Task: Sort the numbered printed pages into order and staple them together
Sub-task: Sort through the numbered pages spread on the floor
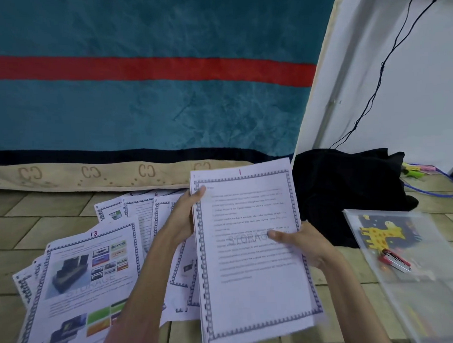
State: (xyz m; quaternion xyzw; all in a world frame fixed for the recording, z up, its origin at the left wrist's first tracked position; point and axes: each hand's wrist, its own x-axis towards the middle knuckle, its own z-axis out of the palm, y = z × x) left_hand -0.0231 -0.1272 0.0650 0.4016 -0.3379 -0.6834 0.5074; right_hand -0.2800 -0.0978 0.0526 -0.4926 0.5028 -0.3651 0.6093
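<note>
I hold a thin stack of printed pages (252, 293) upright above the floor; its top sheet is marked 1 in red. My left hand (183, 219) grips the stack's left edge, thumb on the front. My right hand (299, 242) grips the right edge, thumb across the text. Loose pages lie fanned on the tiled floor to the left, the nearest one marked 13 (78, 287), with others (142, 207) behind it. A red and silver stapler (395, 260) lies on a clear plastic folder (430, 292) at the right.
A teal blanket (141, 110) with a red stripe hangs over a bed edge straight ahead. A black cloth (349, 187) is heaped on the floor behind the stack. A black cable (386, 60) runs down the white wall, and a blue cord (436, 189) loops on the tiles.
</note>
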